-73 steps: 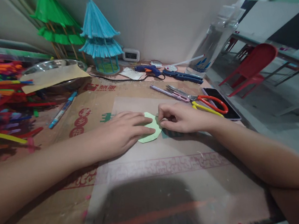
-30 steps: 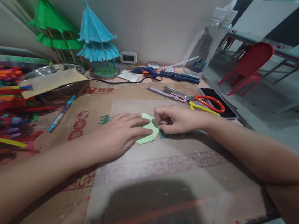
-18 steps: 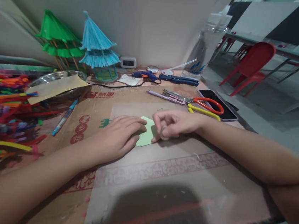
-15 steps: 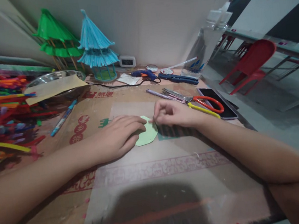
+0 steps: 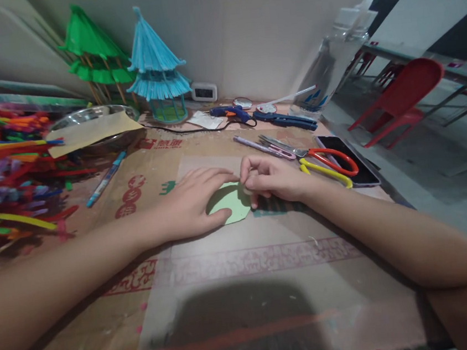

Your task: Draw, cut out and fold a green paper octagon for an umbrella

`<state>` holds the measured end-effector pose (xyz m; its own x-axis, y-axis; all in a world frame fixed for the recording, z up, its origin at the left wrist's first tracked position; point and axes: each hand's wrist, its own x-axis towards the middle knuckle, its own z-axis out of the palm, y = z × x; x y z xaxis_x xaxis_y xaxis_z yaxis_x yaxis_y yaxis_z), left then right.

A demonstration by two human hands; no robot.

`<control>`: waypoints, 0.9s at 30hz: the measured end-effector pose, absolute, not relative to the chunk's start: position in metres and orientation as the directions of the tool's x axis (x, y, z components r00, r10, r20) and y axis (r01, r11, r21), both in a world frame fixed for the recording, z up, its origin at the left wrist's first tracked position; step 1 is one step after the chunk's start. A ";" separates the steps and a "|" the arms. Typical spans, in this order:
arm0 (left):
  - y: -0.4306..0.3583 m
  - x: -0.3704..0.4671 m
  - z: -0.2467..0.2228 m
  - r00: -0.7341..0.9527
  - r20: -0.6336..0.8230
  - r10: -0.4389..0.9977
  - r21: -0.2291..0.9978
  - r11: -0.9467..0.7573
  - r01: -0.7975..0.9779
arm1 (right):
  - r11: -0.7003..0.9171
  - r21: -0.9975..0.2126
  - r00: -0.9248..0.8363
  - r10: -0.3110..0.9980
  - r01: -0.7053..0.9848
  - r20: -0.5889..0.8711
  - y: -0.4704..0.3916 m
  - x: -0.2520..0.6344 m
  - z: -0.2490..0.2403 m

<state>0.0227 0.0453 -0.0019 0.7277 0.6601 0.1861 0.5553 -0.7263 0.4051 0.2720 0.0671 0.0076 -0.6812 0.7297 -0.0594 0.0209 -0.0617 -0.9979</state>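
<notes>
A pale green piece of paper point(image 5: 234, 200) with cut, angled edges lies on the work surface in the middle of the head view. My left hand point(image 5: 194, 201) rests over its left side, fingers stretched along the far edge and thumb spread to the near edge. At the paper's right edge is my right hand point(image 5: 269, 178), its thumb and fingers closed in a pinch. Whatever sits between those fingertips, if anything, is too small to make out. The fingertips of both hands nearly meet at the paper's far right corner.
Red-and-yellow-handled scissors point(image 5: 332, 159) and a phone point(image 5: 346, 160) lie to the right. Behind are a glue gun point(image 5: 233, 112), pliers point(image 5: 284, 119), a blue pagoda model point(image 5: 157, 66) and a green one point(image 5: 94, 45). Colourful pipe cleaners point(image 5: 7, 165) crowd the left, near a blue pen point(image 5: 106, 179).
My left thumb has spread away from the fingers to the paper's near edge. My right hand's pinch now overlaps the paper's right edge. The view has shifted slightly.
</notes>
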 end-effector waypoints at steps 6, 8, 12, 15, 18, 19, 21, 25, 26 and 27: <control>0.044 0.026 0.001 0.726 0.170 0.667 0.394 -0.721 0.570 | -0.079 -0.992 -0.653 0.757 -0.099 0.005 0.071 0.265 0.006; 0.045 0.026 0.002 0.732 0.158 0.663 0.347 -0.731 0.588 | -0.073 -0.993 -0.655 0.756 -0.087 0.002 0.071 0.266 0.005; 0.048 0.027 0.003 0.730 0.120 0.672 0.312 -0.724 0.615 | -0.077 -0.994 -0.671 0.741 -0.075 -0.007 0.072 0.266 0.005; 0.050 0.027 0.004 0.730 0.112 0.675 0.321 -0.719 0.616 | -0.094 -0.991 -0.676 0.737 -0.099 -0.003 0.073 0.266 0.005; 0.050 0.027 0.004 0.734 0.096 0.672 0.325 -0.719 0.615 | -0.108 -0.987 -0.672 0.741 -0.122 0.002 0.073 0.267 0.005; 0.049 0.027 0.004 0.736 0.085 0.671 0.324 -0.718 0.617 | -0.110 -0.986 -0.671 0.742 -0.126 0.003 0.073 0.267 0.004; 0.048 0.028 0.004 0.734 0.069 0.675 0.319 -0.712 0.625 | -0.113 -0.985 -0.668 0.744 -0.130 0.003 0.073 0.267 0.004; 0.048 0.029 0.003 0.716 0.099 0.691 0.330 -0.702 0.631 | -0.119 -0.983 -0.666 0.746 -0.136 0.002 0.073 0.267 0.004; 0.048 0.029 0.003 0.715 0.105 0.691 0.337 -0.701 0.628 | -0.120 -0.983 -0.668 0.745 -0.139 0.004 0.073 0.267 0.004; 0.048 0.029 0.003 0.715 0.106 0.691 0.344 -0.700 0.626 | -0.121 -0.982 -0.669 0.743 -0.143 0.006 0.073 0.266 0.004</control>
